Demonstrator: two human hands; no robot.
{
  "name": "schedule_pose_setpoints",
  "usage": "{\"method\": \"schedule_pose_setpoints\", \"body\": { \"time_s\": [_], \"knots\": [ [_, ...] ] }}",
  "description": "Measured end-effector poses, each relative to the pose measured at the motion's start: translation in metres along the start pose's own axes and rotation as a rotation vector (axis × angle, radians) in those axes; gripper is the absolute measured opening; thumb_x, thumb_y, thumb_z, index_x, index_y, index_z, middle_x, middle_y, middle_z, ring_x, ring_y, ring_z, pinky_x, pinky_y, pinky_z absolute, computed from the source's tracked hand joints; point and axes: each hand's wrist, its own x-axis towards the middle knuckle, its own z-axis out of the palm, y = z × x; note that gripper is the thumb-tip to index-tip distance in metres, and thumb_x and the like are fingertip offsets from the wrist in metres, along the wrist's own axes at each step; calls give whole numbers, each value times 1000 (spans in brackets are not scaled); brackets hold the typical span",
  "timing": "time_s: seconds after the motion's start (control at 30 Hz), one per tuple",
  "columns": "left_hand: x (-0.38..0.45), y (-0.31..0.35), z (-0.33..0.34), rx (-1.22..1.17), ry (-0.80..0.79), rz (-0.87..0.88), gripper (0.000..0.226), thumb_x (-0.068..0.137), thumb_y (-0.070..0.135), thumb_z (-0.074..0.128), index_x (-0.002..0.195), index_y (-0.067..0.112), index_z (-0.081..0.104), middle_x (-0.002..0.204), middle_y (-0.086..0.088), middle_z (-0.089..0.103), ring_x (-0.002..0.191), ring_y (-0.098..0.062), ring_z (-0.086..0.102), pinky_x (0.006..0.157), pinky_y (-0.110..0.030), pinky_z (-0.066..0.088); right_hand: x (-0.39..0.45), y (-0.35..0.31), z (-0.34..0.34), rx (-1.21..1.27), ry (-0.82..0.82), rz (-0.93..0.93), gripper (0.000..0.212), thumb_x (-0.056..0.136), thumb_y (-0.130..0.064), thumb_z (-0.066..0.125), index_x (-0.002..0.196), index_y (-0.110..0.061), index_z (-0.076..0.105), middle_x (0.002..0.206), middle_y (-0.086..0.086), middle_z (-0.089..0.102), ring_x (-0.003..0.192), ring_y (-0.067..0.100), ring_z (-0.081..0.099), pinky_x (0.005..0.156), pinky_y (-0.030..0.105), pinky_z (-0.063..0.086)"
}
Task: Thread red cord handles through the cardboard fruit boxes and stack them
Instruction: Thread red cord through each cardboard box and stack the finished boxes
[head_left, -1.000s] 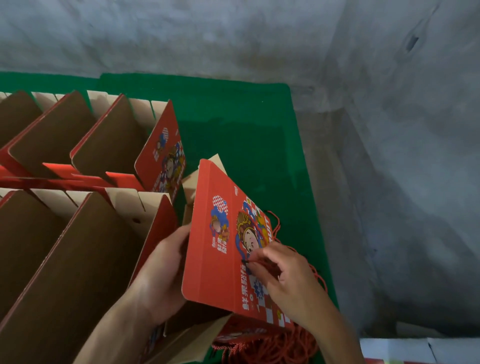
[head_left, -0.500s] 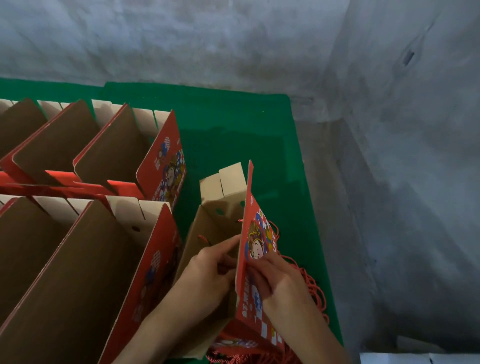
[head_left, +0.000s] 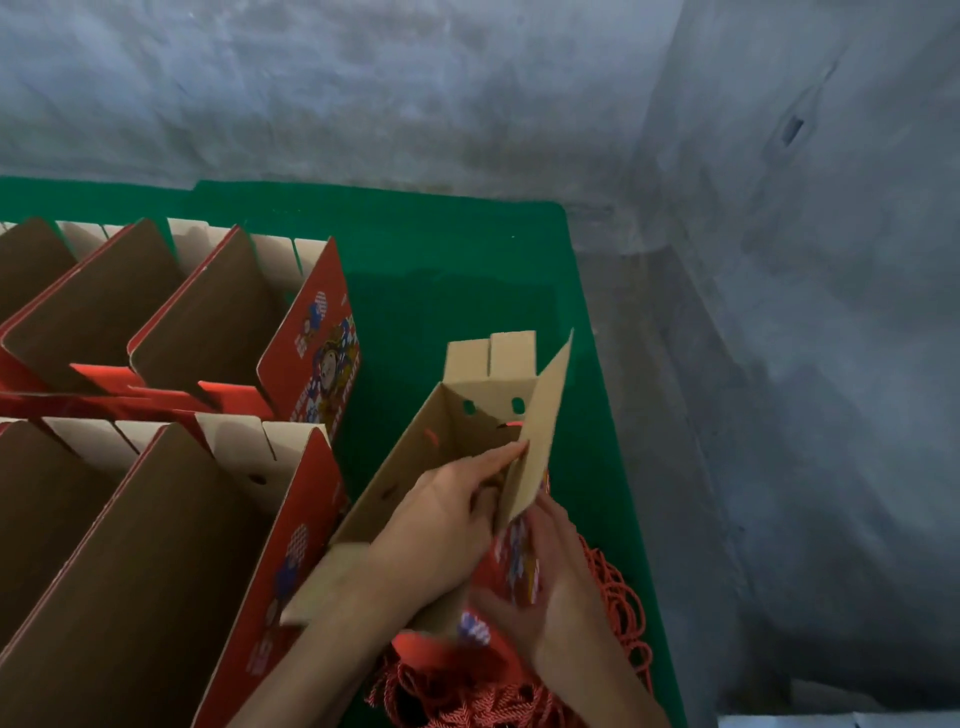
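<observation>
An open cardboard fruit box (head_left: 441, 457), brown inside and red printed outside, stands on the green mat with its mouth toward me. My left hand (head_left: 441, 519) reaches into the box, fingers stretched to the inner face of its right wall near a hole. My right hand (head_left: 556, 603) is pressed against the printed outer face of that wall, blurred, its fingertips hidden behind the panel. A bit of red cord (head_left: 511, 425) shows at the wall's inner side. A heap of red cord handles (head_left: 618, 613) lies under and right of my right hand.
Rows of similar red-and-brown boxes (head_left: 197, 338) stand nested at the left, another row (head_left: 156, 545) closer to me. The green mat (head_left: 457, 270) ends at the right against a grey concrete floor and wall (head_left: 779, 364). A white sheet (head_left: 831, 719) shows at the bottom right.
The box has turned so its brown inside faces me instead of the printed side. My left hand moved from the box's edge into it; my right hand dropped lower on the outer face.
</observation>
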Motion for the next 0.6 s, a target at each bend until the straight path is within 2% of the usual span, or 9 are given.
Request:
{"method": "schedule_pose_setpoints", "body": {
  "time_s": [0.07, 0.13, 0.2, 0.23, 0.3, 0.4, 0.5, 0.57, 0.6],
  "knots": [
    [8, 3, 1, -21, -18, 43, 41, 104, 34, 45, 143, 48, 48, 128, 18, 66, 117, -4, 62, 103, -35, 52, 11, 8, 3, -31, 80, 17, 86, 88, -78, 56, 157, -31, 36, 160, -16, 35, 148, 0, 33, 117, 22, 35],
    [13, 3, 2, 70, -14, 65, 44, 99, 56, 40, 141, 45, 47, 126, 22, 65, 117, -1, 60, 105, -37, 49, 21, 18, 3, -40, 189, 125, 63, 95, -68, 54, 149, -36, 44, 148, -25, 44, 138, -5, 41, 107, 20, 43],
    [15, -2, 3, 290, -10, 69, 64, 91, 77, 32, 142, 42, 46, 135, 21, 58, 128, -2, 50, 119, -44, 32, 33, 30, 3, -65, 352, 268, 26, 98, -47, 61, 122, -38, 56, 120, -24, 52, 114, 3, 56, 84, 23, 49],
    [16, -5, 4, 379, -4, 68, 72, 87, 84, 30, 143, 42, 44, 142, 21, 52, 137, -3, 41, 124, -47, 19, 40, 38, 3, -90, 410, 329, 11, 98, -40, 61, 105, -33, 58, 106, -20, 52, 100, 8, 58, 71, 25, 47],
    [18, -12, 3, 476, 25, 77, 73, 85, 84, 35, 145, 43, 41, 152, 20, 39, 147, -5, 24, 126, -48, -1, 51, 53, 1, -114, 431, 417, 20, 99, -40, 60, 84, -27, 57, 86, -15, 58, 79, 12, 61, 58, 30, 42],
    [14, -19, -1, 597, 112, 66, 54, 94, 65, 45, 143, 43, 44, 156, 17, 36, 151, -8, 16, 125, -48, -11, 60, 66, 5, -6, 376, 432, 36, 103, -40, 58, 73, -21, 64, 66, -6, 67, 61, 16, 64, 55, 38, 48],
    [5, -19, -11, 642, 192, -39, 46, 96, 58, 47, 140, 45, 44, 159, 13, 31, 154, -13, 9, 122, -56, -15, 57, 62, 23, 78, 357, 379, 29, 105, -28, 56, 79, -19, 67, 72, -7, 68, 67, 17, 66, 60, 35, 51],
    [1, -23, -22, 690, 251, -123, 48, 95, 59, 47, 141, 46, 40, 162, 10, 25, 155, -18, 5, 118, -58, -19, 48, 58, 34, 92, 340, 248, 18, 106, -28, 52, 95, -24, 66, 82, -14, 68, 75, 6, 66, 64, 19, 52],
    [-2, -25, -29, 714, 273, -183, 51, 95, 59, 48, 143, 46, 37, 164, 7, 22, 155, -21, 3, 118, -59, -15, 45, 57, 40, 62, 314, 152, 14, 106, -27, 53, 102, -25, 66, 88, -16, 68, 80, 2, 67, 68, 14, 52]
  ]
}}
